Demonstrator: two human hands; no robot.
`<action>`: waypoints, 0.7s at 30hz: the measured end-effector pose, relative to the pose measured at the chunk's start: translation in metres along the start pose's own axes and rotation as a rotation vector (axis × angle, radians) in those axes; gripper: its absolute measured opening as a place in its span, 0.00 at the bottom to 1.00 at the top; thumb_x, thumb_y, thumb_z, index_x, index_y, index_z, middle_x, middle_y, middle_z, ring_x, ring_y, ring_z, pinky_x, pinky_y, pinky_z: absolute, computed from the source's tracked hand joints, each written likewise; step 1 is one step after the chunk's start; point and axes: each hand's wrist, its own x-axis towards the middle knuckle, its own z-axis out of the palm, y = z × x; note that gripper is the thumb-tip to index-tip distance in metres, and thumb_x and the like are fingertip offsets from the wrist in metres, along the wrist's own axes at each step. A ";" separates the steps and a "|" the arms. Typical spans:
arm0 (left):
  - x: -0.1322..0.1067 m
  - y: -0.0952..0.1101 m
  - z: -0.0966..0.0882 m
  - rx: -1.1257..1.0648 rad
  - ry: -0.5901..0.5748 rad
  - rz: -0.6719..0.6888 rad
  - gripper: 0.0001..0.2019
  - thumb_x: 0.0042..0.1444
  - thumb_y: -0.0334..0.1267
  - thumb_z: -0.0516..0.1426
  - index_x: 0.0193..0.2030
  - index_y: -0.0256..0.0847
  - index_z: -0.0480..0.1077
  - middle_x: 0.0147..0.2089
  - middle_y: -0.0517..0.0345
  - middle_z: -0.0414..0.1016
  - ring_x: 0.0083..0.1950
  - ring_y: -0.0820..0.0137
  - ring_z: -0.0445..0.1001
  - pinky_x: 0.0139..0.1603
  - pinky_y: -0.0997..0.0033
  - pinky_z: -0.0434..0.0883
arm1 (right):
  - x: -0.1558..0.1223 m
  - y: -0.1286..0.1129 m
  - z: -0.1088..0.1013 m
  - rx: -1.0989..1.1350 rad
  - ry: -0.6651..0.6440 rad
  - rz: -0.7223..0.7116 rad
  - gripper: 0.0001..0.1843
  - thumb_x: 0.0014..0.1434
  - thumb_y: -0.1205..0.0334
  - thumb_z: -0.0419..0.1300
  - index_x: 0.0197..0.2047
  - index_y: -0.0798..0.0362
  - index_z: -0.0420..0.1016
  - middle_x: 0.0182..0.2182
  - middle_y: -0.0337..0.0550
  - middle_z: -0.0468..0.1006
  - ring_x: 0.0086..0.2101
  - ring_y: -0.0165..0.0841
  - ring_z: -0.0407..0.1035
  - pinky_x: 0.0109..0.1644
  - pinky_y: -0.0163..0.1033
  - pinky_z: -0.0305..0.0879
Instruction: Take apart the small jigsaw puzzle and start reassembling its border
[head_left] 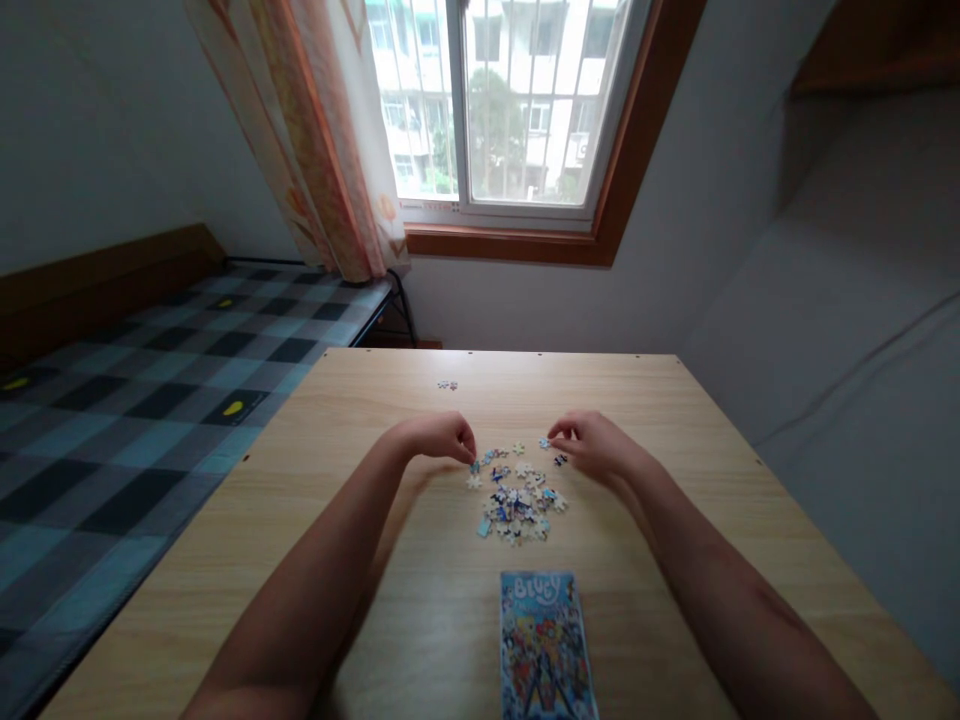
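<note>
My left hand point(448, 437) reaches in from the left, its fingers closed in a pinch over a small blue puzzle piece point(475, 467). Across from it, my right hand point(590, 440) has thumb and forefinger at the edge of a light-blue puzzle piece point(544, 443), seemingly gripping it. A dark puzzle piece point(560, 460) lies just below the right fingertips. Between and below the hands, a loose heap of jigsaw pieces point(517, 508) is spread, some picture side up, others showing pale backs. A short row of pieces point(495, 455) lies beside my left fingertips.
The pieces lie on a wooden table point(390, 385). A colourful "Bluey" box point(546, 645) lies near the front edge. Two or so pieces point(448, 385) sit apart toward the back. A bed with checked cover point(187, 400) adjoins on the left; a window point(525, 110) is ahead.
</note>
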 end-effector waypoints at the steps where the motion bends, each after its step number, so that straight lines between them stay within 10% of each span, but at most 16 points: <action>1: 0.001 0.000 0.001 0.016 -0.009 -0.007 0.11 0.48 0.41 0.62 0.36 0.40 0.82 0.29 0.60 0.78 0.29 0.73 0.67 0.30 0.75 0.60 | 0.001 -0.011 0.006 0.018 -0.020 -0.080 0.09 0.60 0.61 0.63 0.40 0.51 0.84 0.33 0.44 0.80 0.32 0.32 0.71 0.38 0.35 0.64; 12: -0.003 0.012 -0.001 0.189 0.056 -0.170 0.11 0.46 0.37 0.61 0.35 0.40 0.83 0.32 0.54 0.82 0.32 0.69 0.73 0.31 0.73 0.63 | 0.000 -0.040 0.035 -0.052 -0.127 -0.253 0.11 0.60 0.64 0.64 0.45 0.46 0.84 0.38 0.42 0.79 0.39 0.33 0.72 0.47 0.36 0.64; 21: -0.006 0.021 -0.002 0.220 0.171 -0.157 0.09 0.50 0.38 0.62 0.35 0.41 0.82 0.34 0.53 0.82 0.32 0.68 0.73 0.33 0.71 0.63 | 0.002 -0.028 0.009 0.374 -0.132 -0.273 0.08 0.58 0.57 0.68 0.35 0.53 0.83 0.32 0.42 0.77 0.33 0.30 0.69 0.38 0.35 0.64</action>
